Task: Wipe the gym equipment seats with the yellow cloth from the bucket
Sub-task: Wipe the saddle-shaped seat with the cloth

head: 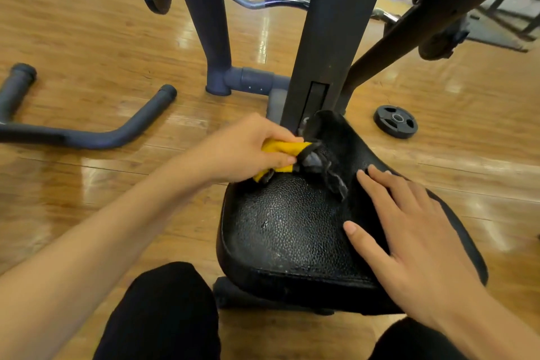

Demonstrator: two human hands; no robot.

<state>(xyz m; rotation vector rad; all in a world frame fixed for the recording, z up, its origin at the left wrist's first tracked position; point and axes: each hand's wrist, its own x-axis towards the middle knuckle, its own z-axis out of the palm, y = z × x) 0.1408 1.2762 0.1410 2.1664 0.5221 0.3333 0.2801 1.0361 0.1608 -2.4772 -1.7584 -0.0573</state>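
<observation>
Wiping is under way: the left hand (248,149) is closed around the bunched yellow cloth (282,149), pressing its grey, soiled end onto the far, narrow end of the black seat (286,222) beside the upright post (324,47). The right hand (409,228) lies flat and open on the seat's right side, holding nothing, apparently steadying it. Next would likely come strokes toward the near edge. No bucket is in view, and the bench above is cut off.

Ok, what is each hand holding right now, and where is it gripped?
The left hand pinches the yellow cloth by its bunched yellow end, its dark grey end trailing on the black seat. The right hand holds nothing, lying flat on the seat.
</observation>
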